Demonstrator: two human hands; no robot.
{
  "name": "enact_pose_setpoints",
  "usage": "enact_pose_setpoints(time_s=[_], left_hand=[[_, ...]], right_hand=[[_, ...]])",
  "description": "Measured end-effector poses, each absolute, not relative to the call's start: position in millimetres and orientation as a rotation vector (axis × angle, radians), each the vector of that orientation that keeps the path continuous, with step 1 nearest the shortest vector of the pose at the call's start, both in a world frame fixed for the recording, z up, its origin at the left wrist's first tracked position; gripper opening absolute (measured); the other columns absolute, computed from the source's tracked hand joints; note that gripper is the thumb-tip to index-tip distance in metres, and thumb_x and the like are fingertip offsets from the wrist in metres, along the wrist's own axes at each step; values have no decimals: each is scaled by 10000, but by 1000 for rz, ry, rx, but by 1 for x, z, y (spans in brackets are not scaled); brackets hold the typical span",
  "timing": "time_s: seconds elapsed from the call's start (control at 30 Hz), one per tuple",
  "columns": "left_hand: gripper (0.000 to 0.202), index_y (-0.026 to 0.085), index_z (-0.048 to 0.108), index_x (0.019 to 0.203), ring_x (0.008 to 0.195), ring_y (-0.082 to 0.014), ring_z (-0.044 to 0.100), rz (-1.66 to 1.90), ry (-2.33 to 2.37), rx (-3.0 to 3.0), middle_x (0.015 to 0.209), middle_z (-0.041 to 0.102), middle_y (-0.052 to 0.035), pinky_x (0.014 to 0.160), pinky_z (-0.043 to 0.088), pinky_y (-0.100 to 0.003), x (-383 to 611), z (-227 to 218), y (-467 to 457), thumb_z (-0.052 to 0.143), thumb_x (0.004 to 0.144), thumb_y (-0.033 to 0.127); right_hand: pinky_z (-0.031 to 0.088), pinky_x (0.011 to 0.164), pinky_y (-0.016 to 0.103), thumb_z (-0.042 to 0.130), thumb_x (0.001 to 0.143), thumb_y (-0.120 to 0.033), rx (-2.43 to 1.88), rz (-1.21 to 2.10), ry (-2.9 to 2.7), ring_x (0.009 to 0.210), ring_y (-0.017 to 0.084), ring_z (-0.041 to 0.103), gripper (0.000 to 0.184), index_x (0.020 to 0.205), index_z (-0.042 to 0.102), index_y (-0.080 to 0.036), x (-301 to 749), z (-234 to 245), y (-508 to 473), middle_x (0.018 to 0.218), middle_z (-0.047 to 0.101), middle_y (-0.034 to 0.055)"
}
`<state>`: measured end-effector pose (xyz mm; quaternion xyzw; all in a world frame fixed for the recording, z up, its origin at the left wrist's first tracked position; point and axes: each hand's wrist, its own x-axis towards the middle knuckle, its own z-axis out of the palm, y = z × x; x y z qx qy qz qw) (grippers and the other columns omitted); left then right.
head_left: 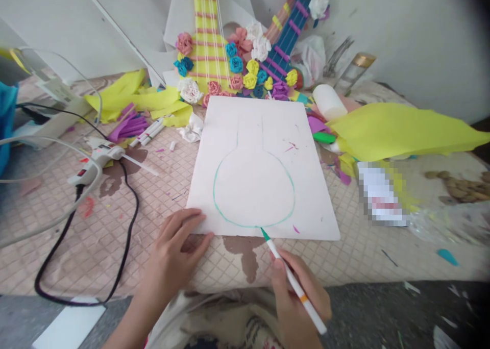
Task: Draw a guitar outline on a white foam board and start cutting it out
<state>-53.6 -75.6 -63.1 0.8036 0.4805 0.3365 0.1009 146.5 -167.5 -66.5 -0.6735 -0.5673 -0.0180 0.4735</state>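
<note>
A white sheet of board or paper (252, 185) lies on the table before me. Drawn on it in green is a rounded outline with a narrow neck at the top. My right hand (296, 288) grips a white marker (293, 280) with a green tip and an orange band. Its tip touches the bottom of the green curve, near the sheet's front edge. At the sheet's lower left corner rests my left hand (178, 249), fingers spread, with the fingertips on the paper.
Paper-flower-decorated yellow (209, 48) and blue (285, 43) stringed-instrument models lean at the back. Left are a power strip (95, 160), a looped black cord (128, 226) and several markers (151, 130). Yellow crepe paper (406, 132), a white roll (329, 102) and a glass jar (356, 73) lie right.
</note>
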Motion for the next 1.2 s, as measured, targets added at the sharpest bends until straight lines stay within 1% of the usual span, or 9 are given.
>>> enact_pose_setpoints(time_s=[0.23,0.4,0.57,0.77,0.93,1.0,1.1,1.17,1.2], left_hand=[[290,169,571,1016,987,-195,524,1003,1413,2379,1074,561,-76,869,455,-361,-53,-64,-75,644,736,195],[277,170,570,1018,1008,-197,516,996,1420,2368,1076,555,-78,886,450,-362,-53,-65,-76,629,749,195],[274,180,566,1022,1006,-195,517,1011,1417,2358,1081,551,-76,881,454,-359,-53,-66,-77,618,752,190],[197,191,577,984,995,-192,519,998,1441,2313,1063,552,-72,866,450,-360,-55,-64,-78,565,788,192],[163,199,582,961,1018,-192,507,1006,1439,2312,1055,558,-66,882,433,-354,-55,-55,-77,531,807,190],[169,208,580,974,1031,-191,503,973,1421,2354,1053,567,-60,897,420,-353,-55,-45,-65,515,817,202],[193,209,579,994,1010,-188,520,909,1431,2434,1039,591,-56,898,411,-345,-54,-25,-25,465,842,235],[219,202,586,993,1021,-210,521,846,1539,2474,1037,607,-64,928,381,-378,-54,-14,14,426,847,238],[240,196,582,1011,1054,-228,506,766,1611,2457,1068,601,-73,944,359,-396,-53,-10,36,415,841,225]], right_hand=[[506,612,237,550,772,-113,-1542,82,-1387,682,138,631,172,927,601,-166,144,-64,-168,802,663,44],[480,512,232,528,798,-195,-1530,140,-1203,597,134,604,107,856,614,-168,144,-60,-164,750,647,39],[473,588,283,581,765,-265,-1575,90,-1061,668,170,600,142,813,642,-146,166,-59,-155,759,649,62],[432,568,282,622,726,-344,-1582,66,-725,586,162,577,240,812,649,-122,200,-52,-137,672,634,47],[439,604,293,614,733,-330,-1622,38,-704,633,177,581,253,857,654,-112,219,-49,-127,706,632,47],[438,613,291,610,737,-311,-1615,33,-665,640,173,574,249,879,651,-110,224,-49,-123,708,625,41],[434,624,278,608,734,-272,-1591,62,-597,636,157,562,210,860,648,-109,228,-48,-118,684,608,24],[431,625,273,605,734,-265,-1582,85,-575,638,153,562,204,856,647,-106,228,-48,-117,685,605,20],[430,623,273,608,732,-273,-1582,99,-569,641,155,565,215,861,648,-105,228,-48,-118,695,609,22]])
